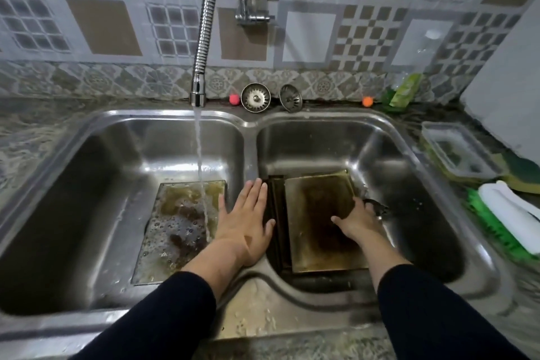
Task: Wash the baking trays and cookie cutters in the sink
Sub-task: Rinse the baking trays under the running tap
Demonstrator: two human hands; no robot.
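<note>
A person stands over a steel double sink [251,126] with water running from a flexible tap [204,38] onto a stained baking tray [175,228] lying flat on the floor of the left basin, its surface wet and beaded with bubbles. In the right basin a stack of dark, burnt-looking trays [318,219] rests flat, the topmost set slightly off from those beneath. The left hand [248,219] lies flat and spread, fingers straight, over the ridge dividing the two basins, holding nothing. The right hand [356,219] reaches down into the right basin, thumb laid on the top tray's face and fingers dropping over its right edge, apparently taking hold there; how firmly cannot be told. Both forearms extend forward from dark sleeves. The trays look like thin, rigid sheet metal, probably light but awkward, and likely slick once wet or greasy, so a pinch across a raised rim, thumb above and fingers below, seems the safest hold. No cookie cutters can be made out. Two sink strainers [255,96], a sponge [523,175] and a green brush [496,228] sit around the sink.
</note>
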